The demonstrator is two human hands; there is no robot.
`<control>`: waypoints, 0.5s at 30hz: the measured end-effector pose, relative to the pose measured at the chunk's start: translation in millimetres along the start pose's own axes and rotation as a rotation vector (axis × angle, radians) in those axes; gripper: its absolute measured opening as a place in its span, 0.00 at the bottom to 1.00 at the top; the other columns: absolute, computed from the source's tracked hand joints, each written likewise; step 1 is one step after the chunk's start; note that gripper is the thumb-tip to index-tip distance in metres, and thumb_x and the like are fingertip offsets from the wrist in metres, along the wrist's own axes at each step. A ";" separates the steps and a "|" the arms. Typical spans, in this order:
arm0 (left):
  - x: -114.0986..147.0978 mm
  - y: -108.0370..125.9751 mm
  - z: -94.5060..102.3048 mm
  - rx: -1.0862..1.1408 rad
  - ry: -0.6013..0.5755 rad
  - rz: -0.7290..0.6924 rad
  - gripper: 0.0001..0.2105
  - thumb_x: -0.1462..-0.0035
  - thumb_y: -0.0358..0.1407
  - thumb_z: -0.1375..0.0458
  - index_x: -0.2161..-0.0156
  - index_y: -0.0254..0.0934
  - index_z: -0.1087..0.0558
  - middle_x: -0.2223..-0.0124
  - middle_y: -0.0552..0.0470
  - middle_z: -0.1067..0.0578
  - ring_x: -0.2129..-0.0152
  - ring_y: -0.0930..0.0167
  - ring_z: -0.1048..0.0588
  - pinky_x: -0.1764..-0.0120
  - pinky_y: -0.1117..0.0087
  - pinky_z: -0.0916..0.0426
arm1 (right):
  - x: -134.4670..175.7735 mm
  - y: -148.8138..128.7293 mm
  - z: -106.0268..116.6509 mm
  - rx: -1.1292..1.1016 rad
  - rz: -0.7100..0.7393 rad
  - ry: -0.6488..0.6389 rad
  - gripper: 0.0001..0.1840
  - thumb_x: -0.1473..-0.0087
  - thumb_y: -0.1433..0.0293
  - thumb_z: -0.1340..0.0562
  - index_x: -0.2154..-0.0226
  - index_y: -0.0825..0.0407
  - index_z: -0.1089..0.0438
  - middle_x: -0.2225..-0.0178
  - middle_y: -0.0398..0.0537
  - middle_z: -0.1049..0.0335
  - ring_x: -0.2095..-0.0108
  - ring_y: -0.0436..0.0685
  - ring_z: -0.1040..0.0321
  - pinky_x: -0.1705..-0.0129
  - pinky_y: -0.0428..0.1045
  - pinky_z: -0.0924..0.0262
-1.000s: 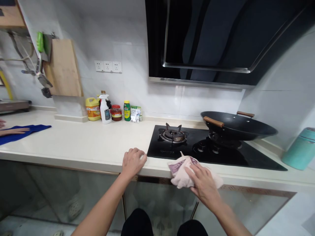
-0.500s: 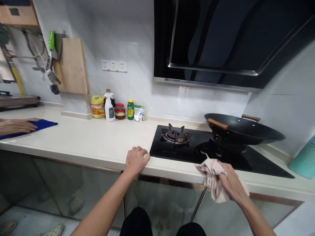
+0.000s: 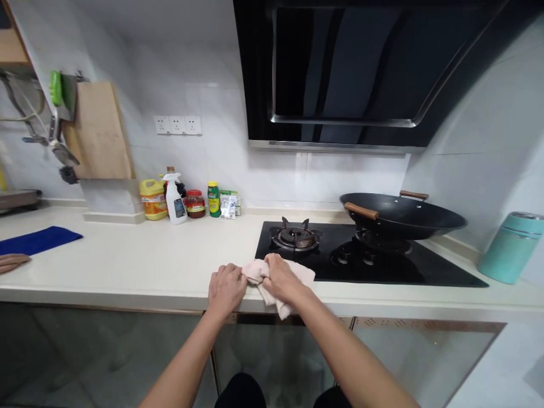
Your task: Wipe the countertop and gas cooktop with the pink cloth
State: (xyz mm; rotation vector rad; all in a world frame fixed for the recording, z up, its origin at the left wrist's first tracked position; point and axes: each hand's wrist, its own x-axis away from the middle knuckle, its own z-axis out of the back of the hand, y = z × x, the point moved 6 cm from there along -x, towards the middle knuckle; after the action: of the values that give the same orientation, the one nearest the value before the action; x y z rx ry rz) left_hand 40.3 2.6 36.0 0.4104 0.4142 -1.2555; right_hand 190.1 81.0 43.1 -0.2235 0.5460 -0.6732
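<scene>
Bunched under my right hand (image 3: 281,279) is a pale pink cloth (image 3: 302,273), gripped in closed fingers at the front left corner of the black gas stove (image 3: 408,269). Part of the cloth hangs over the counter's front edge. My left hand (image 3: 226,288) lies on the white counter (image 3: 170,260) just left of the cloth, fingers resting on the surface and holding nothing; its thumb side meets the cloth's edge. A burner (image 3: 296,237) with a pan support sits behind my hands. On the right burner stands a black wok (image 3: 403,218) with wooden handles.
A teal container (image 3: 512,249) stands right of the stove. A spray bottle (image 3: 175,201), yellow jug (image 3: 153,201), red-lidded jar (image 3: 195,205) and green bottle (image 3: 213,201) line the wall. At far left, another person's hand (image 3: 12,262) is beside a blue cloth (image 3: 40,241). A range hood (image 3: 340,73) hangs above.
My right hand has carried the pink cloth leftward along the stove's front edge, up to my left hand. My left hand stays on the counter. The other person's hand has shifted off the blue cloth.
</scene>
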 end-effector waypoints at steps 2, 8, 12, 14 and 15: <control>0.1 -1.1 -1.2 -0.006 -0.009 -0.008 0.15 0.34 0.36 0.51 0.61 0.40 0.21 0.55 0.46 0.21 0.55 0.60 0.27 0.57 0.61 0.38 | -0.4 0.0 0.2 -0.012 0.036 -0.026 0.20 0.49 0.72 0.41 0.51 0.49 0.37 0.52 0.48 0.33 0.51 0.55 0.37 0.48 0.49 0.43; 2.0 -1.7 -1.4 0.050 0.020 0.000 0.16 0.33 0.38 0.51 0.62 0.43 0.20 0.57 0.48 0.21 0.56 0.60 0.27 0.57 0.61 0.39 | 21.3 66.5 34.2 0.083 -0.054 -0.065 0.14 0.40 0.64 0.41 0.51 0.45 0.30 0.44 0.48 0.34 0.44 0.57 0.39 0.42 0.53 0.46; 2.9 0.7 -0.7 0.060 0.037 0.005 0.15 0.34 0.39 0.50 0.62 0.43 0.19 0.57 0.48 0.20 0.57 0.62 0.28 0.57 0.62 0.40 | 41.5 113.8 60.4 0.198 -0.260 -0.032 0.17 0.35 0.63 0.46 0.48 0.48 0.30 0.39 0.54 0.36 0.37 0.61 0.44 0.38 0.58 0.50; 2.7 2.2 -0.3 0.065 0.036 0.006 0.15 0.34 0.39 0.49 0.61 0.43 0.19 0.57 0.48 0.20 0.57 0.62 0.28 0.57 0.62 0.41 | 46.4 125.3 65.4 0.249 -0.384 0.003 0.20 0.34 0.63 0.49 0.47 0.52 0.30 0.38 0.60 0.38 0.36 0.66 0.45 0.37 0.62 0.51; 2.5 2.8 -0.1 0.063 0.034 0.007 0.15 0.34 0.39 0.49 0.61 0.43 0.19 0.57 0.48 0.20 0.57 0.62 0.28 0.58 0.62 0.41 | 46.5 126.9 64.9 0.269 -0.442 0.022 0.22 0.34 0.63 0.50 0.47 0.53 0.30 0.37 0.63 0.39 0.35 0.68 0.46 0.37 0.65 0.52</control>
State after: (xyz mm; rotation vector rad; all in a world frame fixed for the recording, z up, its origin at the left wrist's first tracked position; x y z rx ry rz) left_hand 43.7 1.4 34.9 0.4874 0.4023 -1.2586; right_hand 322.9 149.5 32.0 -0.0829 0.4232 -1.1703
